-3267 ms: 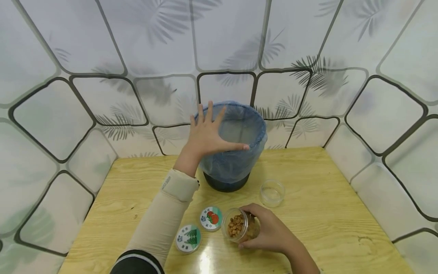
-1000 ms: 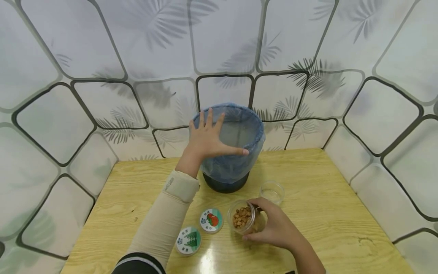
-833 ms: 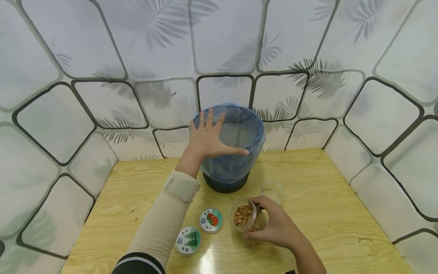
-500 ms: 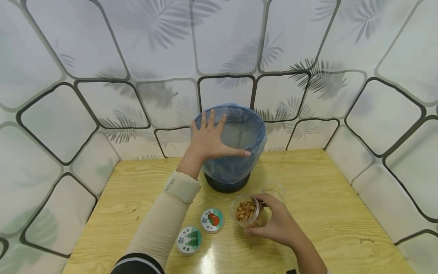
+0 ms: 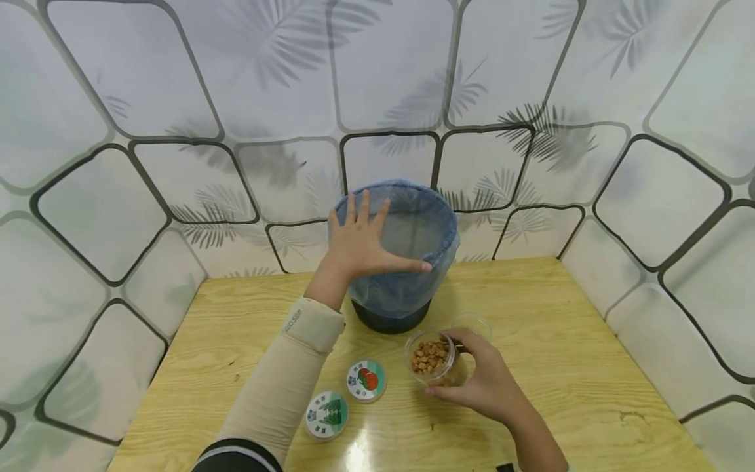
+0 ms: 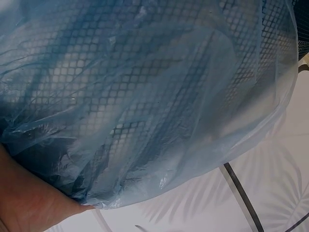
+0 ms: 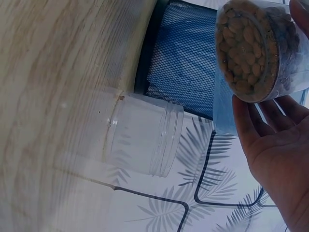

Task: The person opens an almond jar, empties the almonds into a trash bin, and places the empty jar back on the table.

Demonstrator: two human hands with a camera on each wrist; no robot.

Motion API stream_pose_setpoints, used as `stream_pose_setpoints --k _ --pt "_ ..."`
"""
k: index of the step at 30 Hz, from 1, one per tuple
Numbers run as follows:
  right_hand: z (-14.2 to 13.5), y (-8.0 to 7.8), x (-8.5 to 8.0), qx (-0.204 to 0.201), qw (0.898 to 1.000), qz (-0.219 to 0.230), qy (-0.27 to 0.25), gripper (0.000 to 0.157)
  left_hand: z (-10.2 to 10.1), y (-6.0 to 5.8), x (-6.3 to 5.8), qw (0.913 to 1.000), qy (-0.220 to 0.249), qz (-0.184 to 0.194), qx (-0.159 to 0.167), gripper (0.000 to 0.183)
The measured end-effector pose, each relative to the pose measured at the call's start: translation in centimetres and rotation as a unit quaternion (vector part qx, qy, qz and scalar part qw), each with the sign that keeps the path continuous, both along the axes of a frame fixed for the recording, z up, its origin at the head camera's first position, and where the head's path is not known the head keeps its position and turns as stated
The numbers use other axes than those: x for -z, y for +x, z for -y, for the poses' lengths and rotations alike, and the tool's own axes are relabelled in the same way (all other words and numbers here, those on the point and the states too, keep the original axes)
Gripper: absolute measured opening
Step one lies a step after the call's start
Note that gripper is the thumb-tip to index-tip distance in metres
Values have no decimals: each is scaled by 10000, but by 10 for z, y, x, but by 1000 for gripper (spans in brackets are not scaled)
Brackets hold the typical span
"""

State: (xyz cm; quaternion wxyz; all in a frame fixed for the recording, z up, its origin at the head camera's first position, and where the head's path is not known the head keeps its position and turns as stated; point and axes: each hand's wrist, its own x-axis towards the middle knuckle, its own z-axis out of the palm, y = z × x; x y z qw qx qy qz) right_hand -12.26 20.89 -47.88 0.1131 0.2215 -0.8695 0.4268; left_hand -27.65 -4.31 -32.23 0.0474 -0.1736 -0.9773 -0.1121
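My right hand grips a clear plastic jar part-filled with brown nuts. Its open mouth tilts toward the left in the head view, and the nuts stay inside. The right wrist view shows the jar's base raised off the table, with fingers wrapped round its side. Fingers spread wide, my left hand rests against the near left side of a mesh wastebasket lined with a blue plastic bag. Some of this hand shows at the lower left of the left wrist view, touching the bag.
Just beyond the held jar stands an empty clear jar. Two round lids, one with a tomato picture and one with a green plant picture, lie on the wooden table. Patterned walls enclose the back and sides.
The jar of nuts has moved right and slightly away from me with my right hand, now overlapping the empty jar in the head view. My left hand keeps its place against the wastebasket.
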Motion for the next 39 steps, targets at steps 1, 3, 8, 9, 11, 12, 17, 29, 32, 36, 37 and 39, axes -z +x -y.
stream_pose_setpoints --k 1,3,8,9,11,12,17,29,32,36,37,39 --pt "0 0 0 1 10000 -26 -5 87 0 0 0 10000 -3 0 0 144" --pt "-1 0 -1 20 10000 -57 -23 87 0 0 0 10000 1 -5 1 144" --pt "-3 0 -3 69 9998 -163 -72 86 0 1 0 10000 -10 -38 -32 144" --pt "-3 0 -4 84 9997 -197 -70 85 0 2 0 10000 -20 -36 -39 143" --pt "-4 0 -4 120 9996 -250 -66 85 0 2 0 10000 -31 -43 -41 143" --pt "-4 0 -4 138 9995 -270 -59 85 0 2 0 10000 -36 -42 -41 143" --pt "-7 -2 -4 198 9993 -305 -18 85 0 1 0 10000 -33 -50 -32 144" --pt "-11 -6 -11 246 9987 -443 -65 85 0 1 1 10000 19 -77 -37 146" --pt "-12 -7 -13 266 9986 -453 -45 86 0 1 0 10000 -5 -79 -43 146" --pt "-14 -9 -16 298 9983 -502 -25 88 0 1 1 10000 19 -52 -27 146" --pt "-15 -9 -17 312 9982 -505 -23 89 0 1 1 10000 25 -54 -22 146" --pt "-16 -10 -19 342 9981 -521 -28 89 0 1 1 10000 47 -36 -18 146"
